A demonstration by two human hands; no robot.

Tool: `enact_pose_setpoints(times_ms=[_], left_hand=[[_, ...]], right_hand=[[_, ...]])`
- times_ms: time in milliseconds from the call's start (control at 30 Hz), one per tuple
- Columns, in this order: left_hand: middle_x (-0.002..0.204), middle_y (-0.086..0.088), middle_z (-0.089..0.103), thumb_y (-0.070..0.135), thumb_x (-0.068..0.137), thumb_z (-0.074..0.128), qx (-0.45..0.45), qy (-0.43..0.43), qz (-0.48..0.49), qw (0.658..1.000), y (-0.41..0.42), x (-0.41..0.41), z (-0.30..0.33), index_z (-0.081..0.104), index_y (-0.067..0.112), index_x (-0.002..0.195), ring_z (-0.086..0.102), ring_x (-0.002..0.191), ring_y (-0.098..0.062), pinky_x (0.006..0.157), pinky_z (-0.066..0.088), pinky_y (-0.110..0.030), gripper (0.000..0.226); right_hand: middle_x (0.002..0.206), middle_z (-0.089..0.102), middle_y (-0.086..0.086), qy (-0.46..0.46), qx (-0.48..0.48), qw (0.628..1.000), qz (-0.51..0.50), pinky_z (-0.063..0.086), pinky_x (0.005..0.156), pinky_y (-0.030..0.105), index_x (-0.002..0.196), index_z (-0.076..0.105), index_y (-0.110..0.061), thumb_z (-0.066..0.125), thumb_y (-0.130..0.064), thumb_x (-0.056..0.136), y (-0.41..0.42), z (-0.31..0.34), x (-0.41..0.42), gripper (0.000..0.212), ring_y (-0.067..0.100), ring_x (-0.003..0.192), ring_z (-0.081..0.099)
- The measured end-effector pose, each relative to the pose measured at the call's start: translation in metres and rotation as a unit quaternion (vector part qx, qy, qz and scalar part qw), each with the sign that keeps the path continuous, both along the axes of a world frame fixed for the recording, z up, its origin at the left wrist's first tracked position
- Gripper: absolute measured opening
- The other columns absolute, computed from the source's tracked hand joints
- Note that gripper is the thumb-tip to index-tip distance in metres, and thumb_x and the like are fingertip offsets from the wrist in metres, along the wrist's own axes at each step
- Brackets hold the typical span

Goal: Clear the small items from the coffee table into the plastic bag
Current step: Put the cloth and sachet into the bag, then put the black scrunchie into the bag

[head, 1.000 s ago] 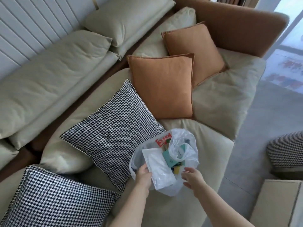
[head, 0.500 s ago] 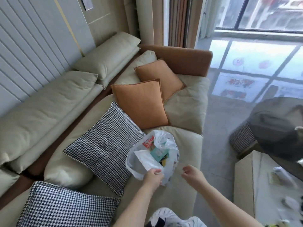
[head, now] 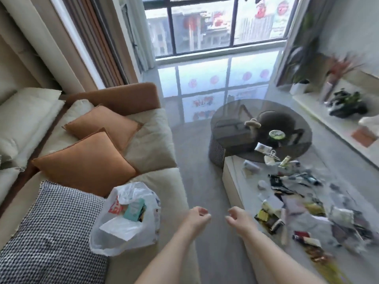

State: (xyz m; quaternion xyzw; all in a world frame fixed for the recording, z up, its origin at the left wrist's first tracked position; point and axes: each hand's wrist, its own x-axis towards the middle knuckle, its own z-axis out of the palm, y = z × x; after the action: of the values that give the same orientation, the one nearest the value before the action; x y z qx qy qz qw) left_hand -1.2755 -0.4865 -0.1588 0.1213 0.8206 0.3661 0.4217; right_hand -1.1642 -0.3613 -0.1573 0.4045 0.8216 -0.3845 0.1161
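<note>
**Both hands off the bag, table load untouched**

Both of my hands have let go of the plastic bag since half a second ago, when my left hand was at its rim. Now the left hand and right hand hang side by side over the floor gap, fingers loosely curled, holding nothing I can see. My view has swung right, from the sofa toward the table.

The bag sits slumped and open on the near sofa seat, beside the houndstooth cushion, with a teal box and a white sheet showing inside. I judge one drop is finished and the next pick is starting.

Plenty remains: a blurred heap of small items covers the near right of the table, well apart from the bag.

Writing: a red printed mark on the bag carries white characters I cannot read. Motion blur hides every label on the table.
</note>
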Motion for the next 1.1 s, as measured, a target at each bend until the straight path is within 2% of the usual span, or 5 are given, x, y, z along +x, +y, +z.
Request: enact_pose_setpoints(times_ms=[67,200,367,933,1100], left_hand=[[0.109,-0.012,0.069,0.036,0.066,0.061,-0.013,0.013,-0.045,0.999,0.027,0.021,-0.005,0.063,0.013,0.103,0.067,0.096,-0.028,0.085,0.053,-0.032,0.044],[0.106,-0.004,0.070,0.028,0.082,0.065,-0.022,0.039,-0.133,0.990,0.078,0.073,-0.006,0.066,0.017,0.105,0.067,0.099,-0.023,0.088,0.052,-0.030,0.026],[0.108,-0.002,0.068,0.028,0.083,0.063,-0.014,0.041,-0.195,0.980,0.131,0.160,-0.001,0.067,0.017,0.106,0.067,0.098,-0.020,0.091,0.053,-0.032,0.025],[0.104,-0.002,0.068,0.029,0.084,0.061,-0.043,0.064,-0.409,0.909,0.245,0.411,-0.010,0.068,0.019,0.105,0.066,0.095,-0.020,0.082,0.055,-0.030,0.024],[0.098,-0.007,0.069,0.031,0.087,0.059,-0.035,0.079,-0.467,0.880,0.290,0.453,-0.017,0.069,0.017,0.101,0.065,0.091,-0.023,0.065,0.045,-0.021,0.022]], right_hand=[[0.120,0.064,0.003,-0.004,-0.001,0.999,-0.038,0.042,0.088,0.023,0.118,0.058,-0.015,0.054,-0.029,0.092,0.019,0.000,0.034,0.030,0.019,0.112,0.058],[0.120,0.064,0.005,0.007,-0.007,0.992,-0.124,0.042,0.088,0.023,0.120,0.059,-0.013,0.053,-0.027,0.093,0.051,0.000,0.104,0.032,0.019,0.114,0.057],[0.117,0.066,0.006,0.018,-0.021,0.975,-0.222,0.046,0.090,0.028,0.115,0.062,-0.013,0.056,-0.026,0.089,0.082,-0.006,0.204,0.030,0.022,0.109,0.060],[0.113,0.066,0.007,-0.023,-0.014,0.905,-0.425,0.045,0.082,0.027,0.110,0.062,-0.014,0.051,-0.026,0.090,0.148,-0.022,0.484,0.026,0.025,0.107,0.059],[0.114,0.065,0.003,-0.011,-0.025,0.866,-0.500,0.044,0.085,0.026,0.112,0.061,-0.015,0.052,-0.026,0.089,0.171,-0.029,0.518,0.027,0.023,0.108,0.058]])
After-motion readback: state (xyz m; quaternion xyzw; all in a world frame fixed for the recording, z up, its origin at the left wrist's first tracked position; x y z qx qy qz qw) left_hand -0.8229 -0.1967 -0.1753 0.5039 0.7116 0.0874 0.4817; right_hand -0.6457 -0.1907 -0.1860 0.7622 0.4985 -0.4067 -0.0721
